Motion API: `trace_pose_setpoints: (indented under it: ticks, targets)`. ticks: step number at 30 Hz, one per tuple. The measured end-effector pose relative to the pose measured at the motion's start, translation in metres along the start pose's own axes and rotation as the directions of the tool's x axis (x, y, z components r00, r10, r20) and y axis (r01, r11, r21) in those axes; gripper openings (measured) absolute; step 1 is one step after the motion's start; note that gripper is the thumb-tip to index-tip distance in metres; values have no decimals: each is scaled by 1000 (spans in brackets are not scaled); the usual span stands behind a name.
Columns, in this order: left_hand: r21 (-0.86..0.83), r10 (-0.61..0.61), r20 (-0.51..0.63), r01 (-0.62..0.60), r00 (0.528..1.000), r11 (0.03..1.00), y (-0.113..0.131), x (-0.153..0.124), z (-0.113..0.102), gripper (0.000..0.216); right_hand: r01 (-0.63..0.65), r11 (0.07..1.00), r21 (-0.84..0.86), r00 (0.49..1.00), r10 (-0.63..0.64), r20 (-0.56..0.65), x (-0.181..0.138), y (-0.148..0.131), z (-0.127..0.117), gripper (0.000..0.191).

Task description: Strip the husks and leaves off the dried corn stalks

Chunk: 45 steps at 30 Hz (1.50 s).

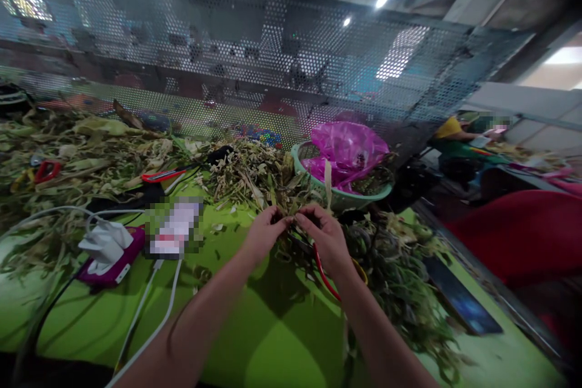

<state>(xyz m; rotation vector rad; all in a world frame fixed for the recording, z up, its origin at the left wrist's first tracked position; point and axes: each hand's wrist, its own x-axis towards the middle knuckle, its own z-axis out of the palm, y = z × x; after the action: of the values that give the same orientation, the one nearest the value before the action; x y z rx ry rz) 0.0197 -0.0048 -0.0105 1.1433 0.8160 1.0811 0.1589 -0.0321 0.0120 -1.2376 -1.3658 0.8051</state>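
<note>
My left hand [265, 231] and my right hand [324, 235] meet over the green table [254, 339], fingers pinched together on a piece of dry plant stalk [291, 222] from the heap of leaves and stalks [254, 176]. A red-handled tool [325, 276], likely scissors, hangs under my right palm with a yellowish part beside the wrist. More plant scraps [400, 279] lie just right of my hands.
A teal basket [339, 194] with a pink plastic bag [348, 145] stands behind my hands. Red-handled scissors [161, 176] lie on the heap. A white charger on a purple device [107, 251] and white cables [150, 309] lie left. A perforated metal screen [254, 54] closes the back. Another person [454, 133] sits far right.
</note>
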Motion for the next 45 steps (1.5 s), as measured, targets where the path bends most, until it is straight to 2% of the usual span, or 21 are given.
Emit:
trace_pose_setpoints:
  ticks: [3, 5, 11, 16, 18, 21, 24, 28, 31, 35, 39, 42, 45]
  targets:
    - [62, 26, 14, -27, 1000, 998, -5, 2, 0, 24, 24, 1000, -16, 999, -25, -38, 1, 1, -1, 21]
    - [44, 22, 15, -23, 1000, 999, -5, 1, -1, 25, 42, 998, -45, 997, -44, -64, 1, 3, -2, 20]
    - [-232, -101, -20, 93, 995, 968, 3, -6, 5, 28, 50, 996, -76, 993, -57, -99, -1, 5, 0, 17]
    - [-296, -95, -37, 80, 995, 952, 2, -6, 11, 28, -64, 986, 153, 995, 76, -71, -1, 5, 3, 20]
    - [-282, -79, -46, 63, 996, 957, 1, -4, 9, 27, -104, 980, 171, 993, 111, -33, 0, 5, 2, 23]
    - [-228, -71, -103, 46, 992, 973, 2, -2, 2, 22, -115, 991, 71, 993, 113, 32, 2, 5, 1, 25]
    - [-217, -99, -131, 69, 986, 974, 5, -2, -3, 20, -70, 997, -43, 994, 73, 77, 4, 10, 0, 22]
    - [-300, -172, -86, 139, 981, 944, 5, -1, -2, 20, -3, 991, -135, 992, 21, 128, 7, 18, -1, 17]
    - [-353, -220, -36, 193, 975, 915, 2, 1, -3, 19, -23, 987, -158, 983, 51, 174, 9, 21, -3, 17]
    - [-286, -223, 34, 223, 974, 932, 4, 2, -8, 18, -80, 991, -110, 982, 97, 160, 8, 15, -4, 16]
    - [-114, -197, -11, 195, 980, 974, 10, 2, -11, 18, -109, 994, 32, 991, 106, 83, 6, 6, -4, 26]
    - [32, -157, -18, 158, 987, 987, 13, 1, -12, 16, -106, 994, 8, 991, 105, 77, 6, 6, -4, 24]
    - [25, -122, 35, 121, 992, 992, 15, 2, -14, 15, -94, 996, 1, 994, 94, 47, 7, 11, -5, 23]
